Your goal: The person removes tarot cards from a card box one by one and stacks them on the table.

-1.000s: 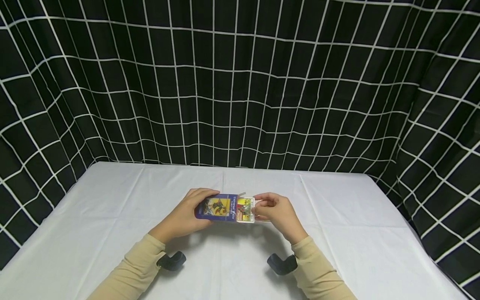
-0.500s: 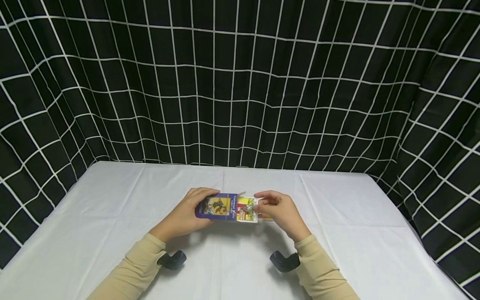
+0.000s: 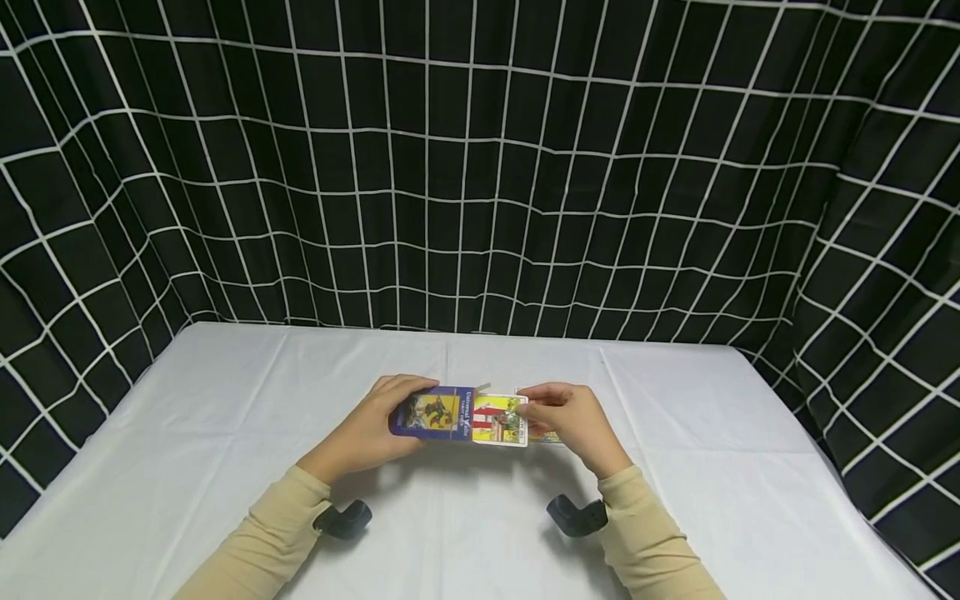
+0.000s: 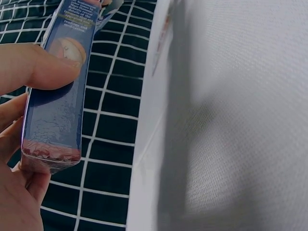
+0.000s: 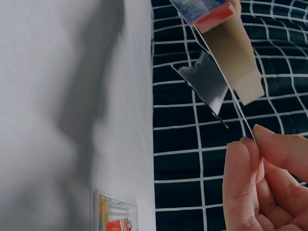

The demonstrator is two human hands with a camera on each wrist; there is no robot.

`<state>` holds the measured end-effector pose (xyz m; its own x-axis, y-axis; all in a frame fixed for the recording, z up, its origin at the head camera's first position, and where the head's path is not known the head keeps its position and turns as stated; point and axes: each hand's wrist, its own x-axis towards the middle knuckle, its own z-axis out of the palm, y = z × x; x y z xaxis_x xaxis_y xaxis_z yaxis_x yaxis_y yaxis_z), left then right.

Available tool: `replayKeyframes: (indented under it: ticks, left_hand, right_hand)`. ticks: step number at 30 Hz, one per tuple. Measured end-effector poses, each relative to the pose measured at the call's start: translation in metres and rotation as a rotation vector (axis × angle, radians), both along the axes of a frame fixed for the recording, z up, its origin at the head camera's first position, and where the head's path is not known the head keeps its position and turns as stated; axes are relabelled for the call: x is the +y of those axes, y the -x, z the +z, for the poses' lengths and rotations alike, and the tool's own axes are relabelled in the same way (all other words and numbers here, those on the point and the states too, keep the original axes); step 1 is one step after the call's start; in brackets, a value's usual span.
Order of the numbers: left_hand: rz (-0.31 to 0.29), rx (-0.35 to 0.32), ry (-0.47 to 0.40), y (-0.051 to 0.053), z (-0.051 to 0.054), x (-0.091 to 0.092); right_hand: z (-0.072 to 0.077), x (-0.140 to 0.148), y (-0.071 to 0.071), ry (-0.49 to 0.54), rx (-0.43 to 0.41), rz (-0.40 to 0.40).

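Observation:
In the head view a blue tarot box [image 3: 433,413] lies across my left hand [image 3: 367,425], its open end facing right. My left thumb presses the box's narrow side [image 4: 57,115] in the left wrist view, with fingers behind it. A colourful card [image 3: 495,419] sticks partly out of the box, and my right hand [image 3: 573,425] pinches its outer end. The right wrist view shows my right thumb and fingers [image 5: 264,178] on the thin card edge, beside the box's cream interior [image 5: 233,53]. How much remains inside is hidden.
Another colourful item [image 3: 547,436], low on the white cloth [image 3: 442,517], shows below and behind my right hand; the right wrist view catches its corner [image 5: 115,219]. A torn-looking flap [image 5: 207,84] hangs by the box opening. Dark grid-patterned fabric [image 3: 480,167] encloses the table.
My right hand has moved to the right, drawing the card further out of the box. More of its picture shows, and more of the item beneath. My left hand and the box have hardly moved.

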<state>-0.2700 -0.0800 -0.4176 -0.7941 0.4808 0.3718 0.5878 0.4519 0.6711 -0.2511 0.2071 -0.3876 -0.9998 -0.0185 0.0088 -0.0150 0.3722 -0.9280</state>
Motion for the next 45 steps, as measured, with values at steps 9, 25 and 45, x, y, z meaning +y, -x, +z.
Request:
replayKeyframes:
  ticks: [9,25,45]
  left_hand:
    - [0.002,-0.004,-0.006,0.001,0.0,0.0]
    - [0.007,0.003,0.002,0.001,0.001,-0.002]
    - [0.01,0.005,0.0,0.002,0.001,-0.003]
  right_hand:
    - [0.005,0.012,0.001,0.051,-0.006,0.036]
    - [0.011,0.033,0.002,0.014,-0.067,0.075]
    - [0.022,0.051,-0.001,0.025,-0.108,0.084]
